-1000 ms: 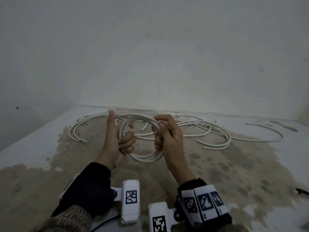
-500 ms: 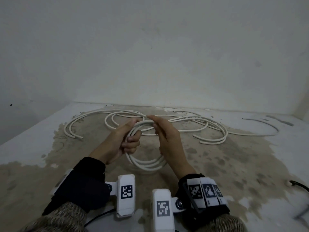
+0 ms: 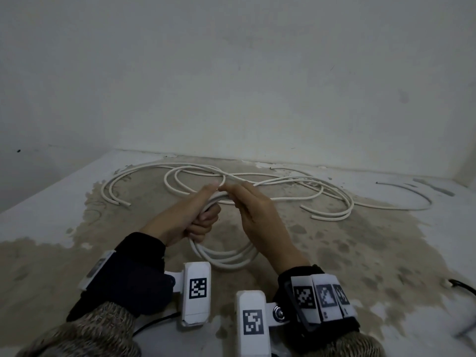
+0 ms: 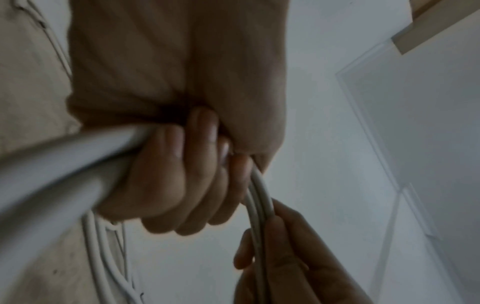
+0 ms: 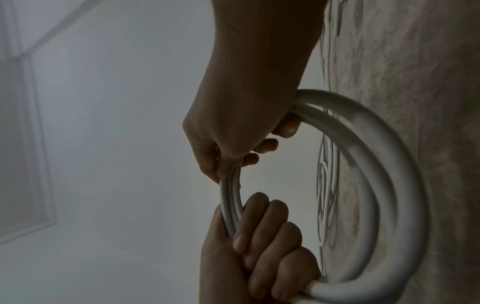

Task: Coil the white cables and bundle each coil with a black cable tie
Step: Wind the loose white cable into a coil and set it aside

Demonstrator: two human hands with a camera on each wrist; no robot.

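While the head camera only gives the backs of both hands, you can still see the coil (image 3: 226, 258) of white cable hanging between them, held up off the stained floor (image 3: 360, 253). Left hand (image 3: 189, 217) has its fingers curled round one side of the loop, and the right hand (image 3: 260, 215) covers the top of it with fingers stretched forward, so from up there I can't tell how it's gripping.

That's where the wrist cams help. On the left wrist view, the left hand's fingers (image 4: 182, 174) are wrapped tight round the strands, which come out blurry and fat on the near side. On the right wrist view, the right hand (image 5: 249, 115) is clamped over the bundle, thumb one side and fingertips tucked under, and the whole ring shows up with several turns lying side by side.

Farther back, loose white cables (image 3: 270, 184) sprawl in big loops on the floor near the wall (image 3: 231, 73), well apart from the hands. A dark cable (image 3: 463, 289) pokes in at the right edge.
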